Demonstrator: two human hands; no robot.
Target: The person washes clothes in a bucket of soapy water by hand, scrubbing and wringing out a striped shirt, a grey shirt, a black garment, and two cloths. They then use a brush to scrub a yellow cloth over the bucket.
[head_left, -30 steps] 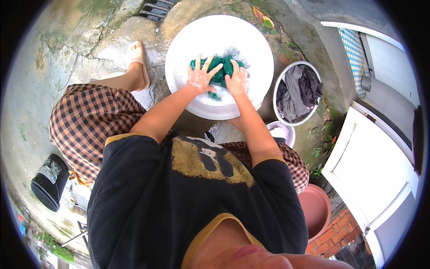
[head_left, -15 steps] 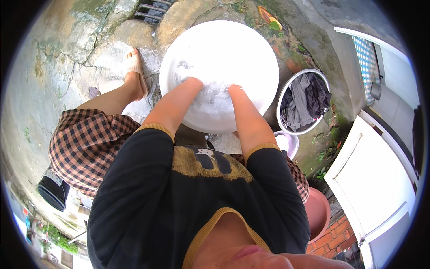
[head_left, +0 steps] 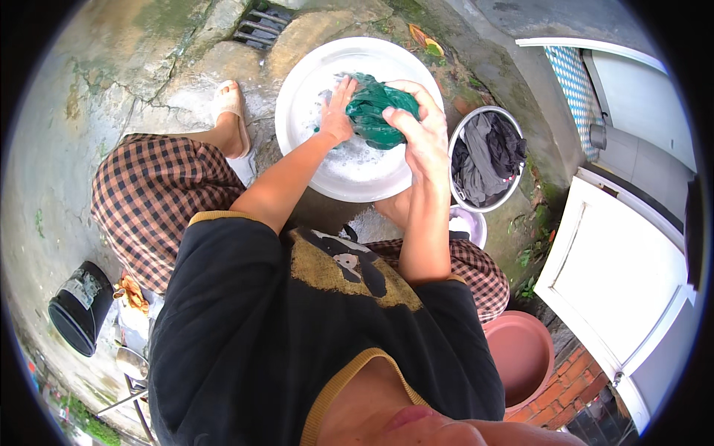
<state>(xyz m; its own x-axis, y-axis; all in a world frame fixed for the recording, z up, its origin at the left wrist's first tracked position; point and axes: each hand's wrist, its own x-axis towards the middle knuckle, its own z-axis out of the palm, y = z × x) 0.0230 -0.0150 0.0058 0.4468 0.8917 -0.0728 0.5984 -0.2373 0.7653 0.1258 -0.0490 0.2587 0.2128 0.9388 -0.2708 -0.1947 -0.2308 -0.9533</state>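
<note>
A wide white basin [head_left: 296, 160] holds sudsy water. Above it, a dripping-looking bundle of dark green wet cloth [head_left: 377, 113] is bunched up. My right hand [head_left: 425, 126] grips the cloth from its right side, thumb in front and fingers curled behind. On the other side, my left hand [head_left: 338, 115] has its fingers stretched out and lying against the cloth's left edge, over the foam. A small bit of green shows at the water near my left wrist.
To the right stands a metal basin [head_left: 455, 189] with grey and black clothes [head_left: 483, 156]. Near it are a small pale bowl [head_left: 480, 227] and a reddish basin [head_left: 520, 357]. A black bucket [head_left: 78, 312] lies behind on the left; a floor drain [head_left: 262, 28] is beyond.
Both hands have come up out of the suds. The green cloth, hidden before, is now lifted above the water in my right hand. The view has shifted slightly.
</note>
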